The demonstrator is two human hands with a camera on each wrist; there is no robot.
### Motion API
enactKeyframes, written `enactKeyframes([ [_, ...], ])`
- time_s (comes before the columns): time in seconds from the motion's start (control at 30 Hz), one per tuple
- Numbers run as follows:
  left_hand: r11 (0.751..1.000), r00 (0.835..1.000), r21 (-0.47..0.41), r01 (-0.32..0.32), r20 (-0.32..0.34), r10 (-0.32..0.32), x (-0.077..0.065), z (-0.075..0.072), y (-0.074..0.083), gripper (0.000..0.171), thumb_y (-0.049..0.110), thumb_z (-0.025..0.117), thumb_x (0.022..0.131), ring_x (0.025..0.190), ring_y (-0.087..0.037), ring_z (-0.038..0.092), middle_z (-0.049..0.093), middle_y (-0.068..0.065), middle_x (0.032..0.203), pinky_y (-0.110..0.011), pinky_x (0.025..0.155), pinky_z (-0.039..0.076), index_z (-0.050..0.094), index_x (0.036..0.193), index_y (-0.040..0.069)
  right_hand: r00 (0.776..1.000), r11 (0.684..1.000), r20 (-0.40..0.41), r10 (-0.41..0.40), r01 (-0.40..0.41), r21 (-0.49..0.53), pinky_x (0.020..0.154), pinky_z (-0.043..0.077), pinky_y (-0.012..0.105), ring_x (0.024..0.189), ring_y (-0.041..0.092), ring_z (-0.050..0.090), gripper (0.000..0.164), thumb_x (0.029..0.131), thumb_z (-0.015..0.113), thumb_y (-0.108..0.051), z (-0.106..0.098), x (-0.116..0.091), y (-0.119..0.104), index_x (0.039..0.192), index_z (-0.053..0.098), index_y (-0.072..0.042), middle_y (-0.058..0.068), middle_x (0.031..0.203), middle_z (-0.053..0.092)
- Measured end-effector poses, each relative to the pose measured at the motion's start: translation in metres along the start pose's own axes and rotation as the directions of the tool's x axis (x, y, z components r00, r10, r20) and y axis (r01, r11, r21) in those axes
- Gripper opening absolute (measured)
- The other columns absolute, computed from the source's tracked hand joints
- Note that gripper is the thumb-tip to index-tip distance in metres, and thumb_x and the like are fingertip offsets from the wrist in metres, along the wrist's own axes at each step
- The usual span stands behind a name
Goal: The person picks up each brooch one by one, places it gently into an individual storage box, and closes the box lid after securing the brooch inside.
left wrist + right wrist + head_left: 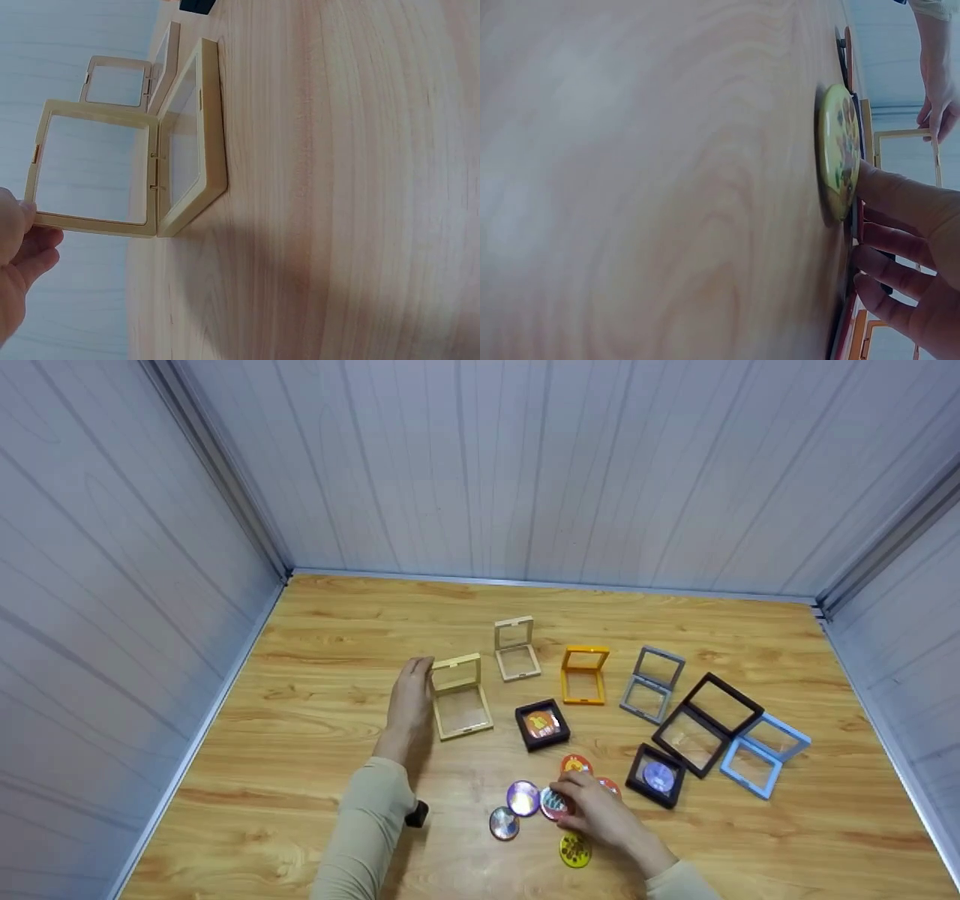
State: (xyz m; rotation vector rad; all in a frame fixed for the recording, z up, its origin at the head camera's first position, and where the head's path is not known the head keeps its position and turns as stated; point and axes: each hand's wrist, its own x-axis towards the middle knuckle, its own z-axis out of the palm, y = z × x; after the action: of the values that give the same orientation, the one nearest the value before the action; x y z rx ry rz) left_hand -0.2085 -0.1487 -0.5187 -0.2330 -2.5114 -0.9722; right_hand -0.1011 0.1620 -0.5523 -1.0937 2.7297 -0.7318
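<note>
A: Left side, what is the left hand (411, 701) doing?

B: Fingers are resting against the upright lid of the open cream square display frame (460, 697), curled lightly on its top edge, holding it open. The frame's base is lying flat on the wooden tabletop (315, 660).

A: Middle?

B: A small black square frame with an orange badge inside (541, 724) is sitting closed, just in front of the open frames.

A: Right hand (600, 810)?

B: It is reaching into the cluster of round printed badges. Fingertips are pressing on a red-rimmed round badge (553, 804), probably to slide or lift it. I cannot tell if it is pinched yet. A yellow round badge (838, 150) is lying just beside it.
</note>
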Motion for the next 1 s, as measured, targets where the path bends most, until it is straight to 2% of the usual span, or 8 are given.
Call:
enactKeyframes([
  [0.47, 1.000, 1.000, -0.004, -0.002, -0.007, 0.002, -0.001, -0.001, -0.001, 0.020, -0.001, 0.047, 0.089, 0.088, -0.029, 0.057, 0.059, -0.015, 0.094, -0.035, 0.078, 0.047, 0.058, 0.105, -0.008, 1.000, 0.999, -0.006, 0.017, -0.016, 0.041, 0.084, 0.044, 0.041, 0.097, 0.028, 0.051, 0.048, 0.068, 0.074, -0.013, 0.001, 0.000, 0.000, 0.108, 0.057, 0.006, 0.015, 0.106, 0.051],
  [0.7, 1.000, 1.000, -0.007, -0.014, -0.010, 0.014, 0.000, -0.001, -0.001, 0.019, -0.003, 0.048, 0.088, 0.085, -0.028, 0.057, 0.059, -0.014, 0.090, -0.034, 0.076, 0.048, 0.059, 0.102, -0.008, 0.998, 0.996, 0.020, 0.062, -0.063, 0.057, 0.084, 0.044, 0.040, 0.098, 0.026, 0.050, 0.048, 0.069, 0.074, -0.016, -0.006, 0.002, -0.001, 0.110, 0.057, 0.003, 0.011, 0.107, 0.051],
  [1.0, 0.998, 0.998, 0.011, -0.059, -0.021, 0.059, -0.001, -0.001, -0.003, 0.018, -0.002, 0.049, 0.087, 0.084, -0.028, 0.058, 0.060, -0.015, 0.090, -0.033, 0.075, 0.049, 0.058, 0.101, -0.009, 0.997, 0.999, -0.080, 0.011, -0.009, 0.031, 0.083, 0.044, 0.035, 0.095, 0.021, 0.050, 0.048, 0.068, 0.074, -0.017, -0.010, 0.012, -0.006, 0.108, 0.059, 0.002, 0.007, 0.103, 0.053],
])
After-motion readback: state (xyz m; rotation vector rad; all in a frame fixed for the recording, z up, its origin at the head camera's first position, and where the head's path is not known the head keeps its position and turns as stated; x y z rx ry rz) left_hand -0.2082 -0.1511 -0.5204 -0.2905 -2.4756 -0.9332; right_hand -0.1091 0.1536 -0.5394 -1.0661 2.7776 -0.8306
